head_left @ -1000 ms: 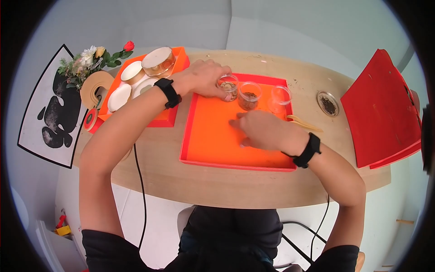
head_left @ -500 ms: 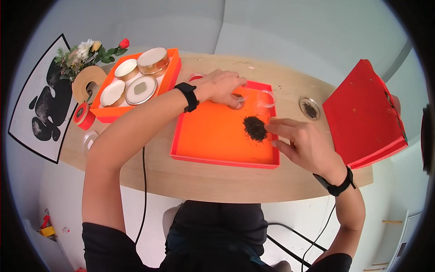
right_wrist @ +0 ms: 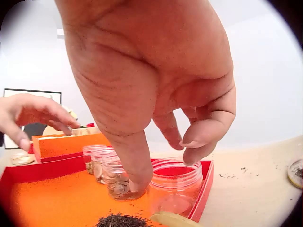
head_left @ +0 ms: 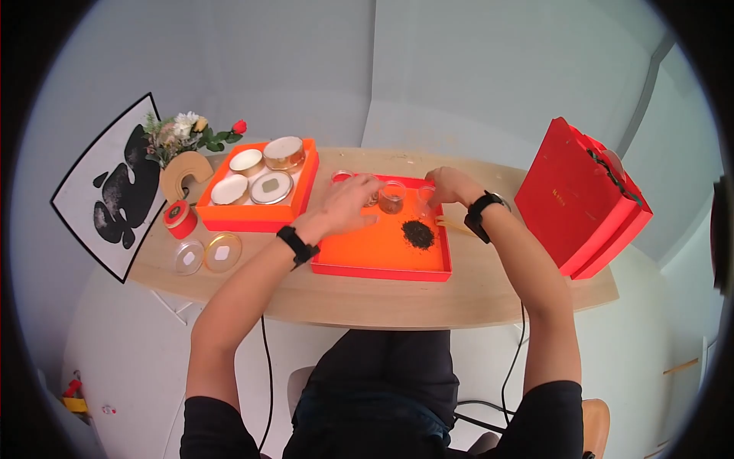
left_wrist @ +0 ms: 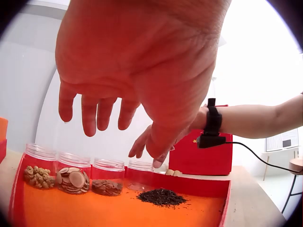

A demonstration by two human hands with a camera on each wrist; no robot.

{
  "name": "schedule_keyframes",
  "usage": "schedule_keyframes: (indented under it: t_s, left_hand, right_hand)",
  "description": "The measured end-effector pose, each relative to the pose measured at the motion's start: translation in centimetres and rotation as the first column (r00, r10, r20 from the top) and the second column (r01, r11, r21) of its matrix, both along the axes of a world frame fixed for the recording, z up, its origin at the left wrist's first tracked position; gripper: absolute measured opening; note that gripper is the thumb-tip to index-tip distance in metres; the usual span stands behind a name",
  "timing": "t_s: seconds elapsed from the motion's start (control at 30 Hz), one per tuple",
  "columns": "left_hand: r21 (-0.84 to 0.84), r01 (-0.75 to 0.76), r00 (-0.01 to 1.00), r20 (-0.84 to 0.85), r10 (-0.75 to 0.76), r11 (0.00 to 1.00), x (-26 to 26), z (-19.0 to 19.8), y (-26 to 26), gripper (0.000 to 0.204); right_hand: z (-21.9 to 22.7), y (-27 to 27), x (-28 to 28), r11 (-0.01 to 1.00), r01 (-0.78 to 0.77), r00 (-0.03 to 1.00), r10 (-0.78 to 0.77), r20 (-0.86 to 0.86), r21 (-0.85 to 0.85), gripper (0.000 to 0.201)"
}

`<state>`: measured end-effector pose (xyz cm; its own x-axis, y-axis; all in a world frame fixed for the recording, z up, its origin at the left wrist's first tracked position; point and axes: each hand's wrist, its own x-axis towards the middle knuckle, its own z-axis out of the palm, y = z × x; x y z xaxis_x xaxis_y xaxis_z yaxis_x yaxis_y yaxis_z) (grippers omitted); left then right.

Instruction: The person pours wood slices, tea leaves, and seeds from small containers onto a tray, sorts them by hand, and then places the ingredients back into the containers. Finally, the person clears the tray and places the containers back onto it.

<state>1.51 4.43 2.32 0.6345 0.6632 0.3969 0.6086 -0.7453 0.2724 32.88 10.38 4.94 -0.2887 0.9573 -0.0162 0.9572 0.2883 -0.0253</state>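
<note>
Four clear jars stand in a row along the far side of the orange tray [head_left: 352, 249]. They hold yellowish nut-like pieces [left_wrist: 39, 177], dried slices [left_wrist: 73, 180], and brown flakes [left_wrist: 107, 187]; the rightmost jar [right_wrist: 176, 194] looks empty. My right hand [head_left: 456, 187] holds that empty jar by its rim, thumb on one side and fingers on the other. My left hand [head_left: 345, 205] hovers over the left jars, palm down with fingers spread, gripping nothing. A pile of dark tea leaves [head_left: 418, 234] lies on the tray in front of the jars.
Wooden tongs [head_left: 457, 224] lie at the tray's right edge. To the left stands an orange box [head_left: 252, 218] of tins, with two lids [head_left: 222, 252] and a red tape-like roll [head_left: 180, 220] before it. A red bag [head_left: 569, 203] stands at right.
My left hand has come off a jar and drawn back leftward. My right hand has left the tea pile for the empty jar's rim. The head view has shifted.
</note>
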Motion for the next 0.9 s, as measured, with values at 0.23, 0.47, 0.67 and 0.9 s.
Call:
schedule_keyframes:
  t_s: [0.23, 0.47, 0.67, 0.9]
  left_hand:
    - [0.028, 0.007, 1.000, 0.023, -0.008, 1.000, -0.7, -0.2, -0.8, 0.057]
    - [-0.155, 0.011, 0.997, 0.076, 0.001, 0.988, 0.8, 0.7, 0.5, 0.071]
    - [-0.361, 0.104, 0.991, 0.115, -0.066, 0.927, 2.5, -1.1, 0.7, 0.077]
    - [-0.364, 0.067, 0.998, 0.025, -0.062, 0.929, 1.9, -1.3, 1.9, 0.064]
  right_hand:
    - [-1.0, 2.2, 0.3, 0.998, 0.015, 0.998, -0.020, -0.066, -0.066, 0.079]
    - [3.6, -2.7, -3.0, 0.999, -0.026, 0.997, 0.024, -0.072, -0.026, 0.069]
    - [1.4, -5.6, -7.2, 0.951, -0.305, 0.910, 0.277, -0.307, -0.046, 0.047]
    - [-0.6, -0.8, -6.0, 0.960, -0.176, 0.976, 0.198, -0.086, 0.219, 0.060]
